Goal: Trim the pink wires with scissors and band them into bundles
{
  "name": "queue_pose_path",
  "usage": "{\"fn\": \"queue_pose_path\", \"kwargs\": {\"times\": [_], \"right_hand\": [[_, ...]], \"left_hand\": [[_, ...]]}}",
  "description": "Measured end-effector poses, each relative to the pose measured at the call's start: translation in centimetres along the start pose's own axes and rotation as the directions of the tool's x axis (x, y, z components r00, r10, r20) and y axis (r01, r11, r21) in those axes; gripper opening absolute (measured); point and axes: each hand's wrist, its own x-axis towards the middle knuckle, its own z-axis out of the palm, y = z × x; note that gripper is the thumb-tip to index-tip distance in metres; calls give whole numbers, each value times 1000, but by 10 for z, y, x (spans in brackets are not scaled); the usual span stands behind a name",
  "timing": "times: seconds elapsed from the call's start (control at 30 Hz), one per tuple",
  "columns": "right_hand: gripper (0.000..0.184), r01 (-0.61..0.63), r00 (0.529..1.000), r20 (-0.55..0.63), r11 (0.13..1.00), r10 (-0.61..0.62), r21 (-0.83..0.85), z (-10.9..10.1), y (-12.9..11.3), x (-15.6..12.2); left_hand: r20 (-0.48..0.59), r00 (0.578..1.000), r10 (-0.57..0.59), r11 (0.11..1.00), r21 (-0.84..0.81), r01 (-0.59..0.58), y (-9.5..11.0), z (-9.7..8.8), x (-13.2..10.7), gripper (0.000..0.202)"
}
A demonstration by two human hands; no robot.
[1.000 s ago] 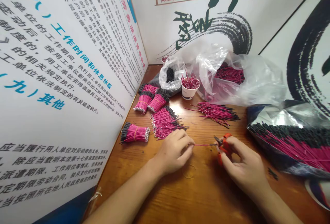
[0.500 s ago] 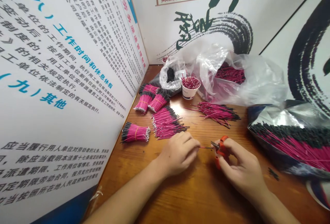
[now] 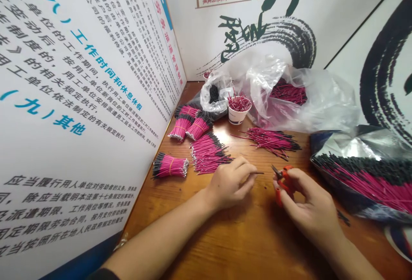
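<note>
My left hand (image 3: 232, 181) is closed in a pinch on a thin pink wire (image 3: 257, 173) whose dark tip sticks out to the right. My right hand (image 3: 305, 205) grips small orange-handled scissors (image 3: 282, 177), blades apart and pointing left, a short gap from the wire's tip. Both hands hover just above the wooden table (image 3: 244, 237). A loose pile of pink wires (image 3: 208, 153) lies right behind my left hand.
Banded bundles of pink wires (image 3: 169, 166) lie by the printed board on the left. A paper cup (image 3: 238, 109) of wires, clear plastic bags (image 3: 299, 95), another loose wire heap (image 3: 273, 139) and a foil bag of wires (image 3: 363, 172) stand behind and right.
The wire has slid leftward into my left hand, so less of it shows. The scissors have come off its end and now stand apart with blades opened.
</note>
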Motion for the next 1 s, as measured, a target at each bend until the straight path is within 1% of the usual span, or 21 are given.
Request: {"fn": "queue_pose_path", "kwargs": {"times": [0.1,0.27,0.4,0.47,0.57,0.67,0.87,1.0], "right_hand": [[13,-31,999,5,998,32,-46,-3,3,2],[15,11,999,48,995,-6,-102,-11,1,7],[19,31,993,113,994,-19,-106,-15,0,8],[23,43,990,137,993,-28,-106,-15,0,7],[24,51,988,148,994,-36,-99,-14,-1,4],[24,63,990,135,993,-50,-99,-13,-3,3],[24,100,989,123,989,-86,-109,-11,-6,4],[24,93,989,129,989,-78,-115,-11,-7,4]], "left_hand": [[-71,996,-61,989,-141,51,-4,2,-2,17],[-121,983,-140,940,-328,93,-5,2,-2,18],[-138,950,-279,883,-426,197,-7,1,0,23],[-139,939,-315,867,-445,225,-8,1,0,25],[-139,939,-314,866,-447,223,-9,1,-1,28],[-141,946,-292,874,-440,204,-8,0,0,29],[-175,962,-210,892,-438,115,-6,-2,3,24],[-162,964,-211,905,-406,129,-7,-1,3,26]]}}
